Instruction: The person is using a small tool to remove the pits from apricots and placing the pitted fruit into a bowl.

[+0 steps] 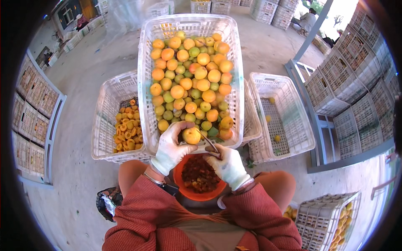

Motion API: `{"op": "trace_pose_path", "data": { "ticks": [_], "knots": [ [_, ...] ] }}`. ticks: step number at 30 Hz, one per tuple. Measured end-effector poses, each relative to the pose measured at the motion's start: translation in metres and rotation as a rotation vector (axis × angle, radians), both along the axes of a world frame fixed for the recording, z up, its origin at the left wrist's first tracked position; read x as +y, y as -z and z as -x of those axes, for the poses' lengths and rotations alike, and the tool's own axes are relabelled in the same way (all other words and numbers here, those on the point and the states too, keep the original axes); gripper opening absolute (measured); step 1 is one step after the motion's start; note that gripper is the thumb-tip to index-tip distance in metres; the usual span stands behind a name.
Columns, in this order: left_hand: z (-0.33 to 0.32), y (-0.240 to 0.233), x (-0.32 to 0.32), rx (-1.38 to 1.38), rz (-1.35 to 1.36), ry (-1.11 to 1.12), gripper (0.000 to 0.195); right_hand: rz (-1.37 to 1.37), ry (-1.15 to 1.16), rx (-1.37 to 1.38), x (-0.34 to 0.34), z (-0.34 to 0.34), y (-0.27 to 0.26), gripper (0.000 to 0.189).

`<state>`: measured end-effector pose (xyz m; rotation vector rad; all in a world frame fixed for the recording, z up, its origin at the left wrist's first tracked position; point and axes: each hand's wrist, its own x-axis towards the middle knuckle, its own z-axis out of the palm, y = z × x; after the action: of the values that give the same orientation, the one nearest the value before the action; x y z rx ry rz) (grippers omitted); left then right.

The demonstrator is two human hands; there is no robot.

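My left hand (pixel 171 146), in a white glove with bare fingertips, holds a yellow apricot (pixel 191 136) over the near rim of a white plastic crate (pixel 192 18) of whole apricots. In my right hand (pixel 226 164), also gloved, is a thin curved metal tool (pixel 211 143), probably a pitting knife. Its tip is at the apricot's right side; whether it has cut in, I cannot tell. Below both hands, between my knees, an orange plastic bucket (pixel 201 196) contains dark reddish-brown pieces that look like apricot stones.
Halved apricots (pixel 128 128) lie in a crate (pixel 117 82) at the left. Another crate (pixel 282 91) at the right contains three yellow fruits. A fruit-filled crate (pixel 320 219) stands lower right. Stacked crates (pixel 345 62) rise on a metal frame (pixel 314 138). Other people (pixel 309 20) sit farther off.
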<state>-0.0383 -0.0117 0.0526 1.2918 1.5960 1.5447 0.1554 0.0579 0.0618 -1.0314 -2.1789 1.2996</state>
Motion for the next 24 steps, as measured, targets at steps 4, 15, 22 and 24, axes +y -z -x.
{"op": "trace_pose_path", "data": {
  "ticks": [4,15,22,24],
  "knots": [
    [0.004,-0.005,-0.001,0.066,-0.040,0.004,0.055,-0.036,-0.051,-0.119,-0.001,-0.001,-0.004,0.034],
    [0.005,-0.016,-0.004,0.264,-0.052,-0.035,0.054,-0.130,-0.041,-0.167,-0.004,-0.004,0.000,0.027],
    [0.005,-0.023,-0.006,0.347,0.043,-0.026,0.058,-0.170,-0.050,-0.265,-0.002,-0.005,-0.009,0.028],
    [0.005,-0.023,-0.006,0.353,0.037,-0.007,0.058,-0.199,-0.061,-0.264,-0.002,-0.006,-0.008,0.026]
  ]
}}
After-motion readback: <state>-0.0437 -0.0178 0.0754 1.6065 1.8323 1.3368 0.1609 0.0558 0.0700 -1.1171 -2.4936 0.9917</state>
